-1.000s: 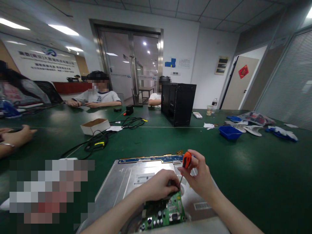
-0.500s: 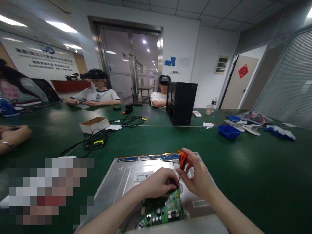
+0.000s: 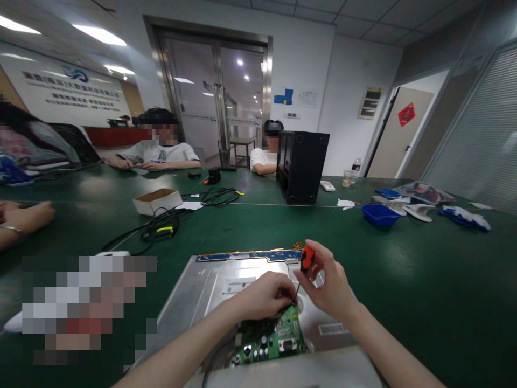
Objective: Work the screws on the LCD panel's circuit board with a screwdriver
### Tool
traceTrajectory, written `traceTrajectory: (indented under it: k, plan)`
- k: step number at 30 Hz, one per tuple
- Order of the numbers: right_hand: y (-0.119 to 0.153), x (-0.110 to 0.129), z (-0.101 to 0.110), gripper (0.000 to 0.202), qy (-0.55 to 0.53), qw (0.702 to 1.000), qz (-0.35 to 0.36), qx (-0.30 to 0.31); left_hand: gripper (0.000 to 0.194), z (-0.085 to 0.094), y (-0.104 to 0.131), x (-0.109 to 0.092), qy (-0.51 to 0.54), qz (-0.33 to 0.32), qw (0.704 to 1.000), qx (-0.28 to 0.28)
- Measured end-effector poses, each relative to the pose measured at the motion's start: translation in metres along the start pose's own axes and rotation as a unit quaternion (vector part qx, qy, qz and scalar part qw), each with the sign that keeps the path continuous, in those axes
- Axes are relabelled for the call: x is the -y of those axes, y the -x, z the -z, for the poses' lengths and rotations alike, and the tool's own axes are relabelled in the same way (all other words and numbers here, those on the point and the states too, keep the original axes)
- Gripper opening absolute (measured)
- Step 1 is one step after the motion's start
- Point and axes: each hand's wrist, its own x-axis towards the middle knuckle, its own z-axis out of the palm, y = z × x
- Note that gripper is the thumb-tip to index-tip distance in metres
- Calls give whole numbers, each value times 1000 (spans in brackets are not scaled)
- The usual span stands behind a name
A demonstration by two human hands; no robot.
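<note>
My right hand (image 3: 329, 283) grips a short screwdriver (image 3: 307, 259) by its orange and black handle, between thumb and fingers. Its thin shaft slants down to the top right corner of a green circuit board (image 3: 283, 340). Beside that tip, the fingers of my left hand (image 3: 266, 295) are pinched together at the board's upper edge; what they hold, if anything, is hidden. Under both hands lies a silver metal panel (image 3: 189, 291), with a narrow blue circuit strip (image 3: 242, 256) along its far edge. My left hand and forearm cover part of the green board.
A black computer case (image 3: 302, 167) stands on the green table beyond the panel. At left are a white open box (image 3: 158, 202) and coiled black cables (image 3: 161, 229). A blue tray (image 3: 379, 215) and gloves (image 3: 464, 215) lie at right. Several people sit around the table.
The screwdriver handle leans slightly more to the right, and my right hand has shifted a little with it. My left hand stays at the board's corner. The camera view has shifted slightly.
</note>
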Motion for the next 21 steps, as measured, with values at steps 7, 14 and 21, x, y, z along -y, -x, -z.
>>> traceTrajectory:
  k: [7, 14, 21]
  plan:
    - [-1, 0, 3, 56, -31, 999, -5, 18, 24, -1, 0, -2, -35, -12, 999, 5]
    - [2, -1, 2, 57, -20, 1000, -4, -2, 24, -1, 0, 0, -42, -15, 999, 8]
    - [2, 0, 2, 57, -27, 1000, -9, 8, 22, -1, 1, -3, -34, -14, 999, 9]
